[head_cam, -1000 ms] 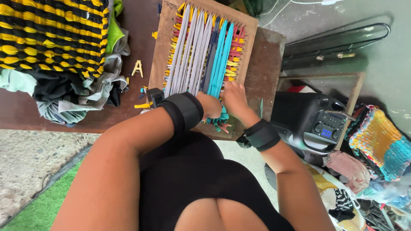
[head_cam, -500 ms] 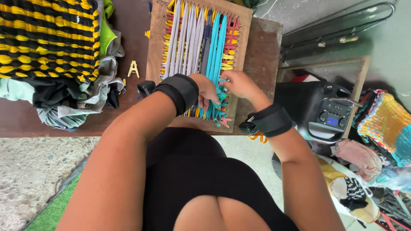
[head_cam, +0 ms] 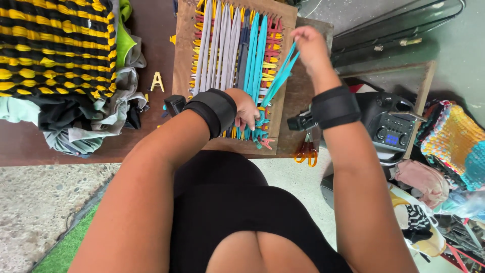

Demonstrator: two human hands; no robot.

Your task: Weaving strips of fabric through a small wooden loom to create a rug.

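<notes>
The right hand [head_cam: 309, 46] pinches a teal fabric strip [head_cam: 280, 76], slanting from it down-left to the wooden loom frame's [head_cam: 183, 55] near edge, where the left hand [head_cam: 245, 107] seemingly presses, fingers curled.

One screen shows — a small rectangular display [head_cam: 392, 139] glowing blue, set in the sloped front panel of a black, boxy device [head_cam: 389, 121]. It sits just to the outer side of the right hand's forearm, level with the black wrist band and below the raised right hand [head_cam: 310, 48] itself. Round dark knobs flank the display on the same panel. It is well apart from the left hand [head_cam: 246, 108]. No packages, labels or signs can be made out anywhere else around the hands — only this lit panel.
</notes>
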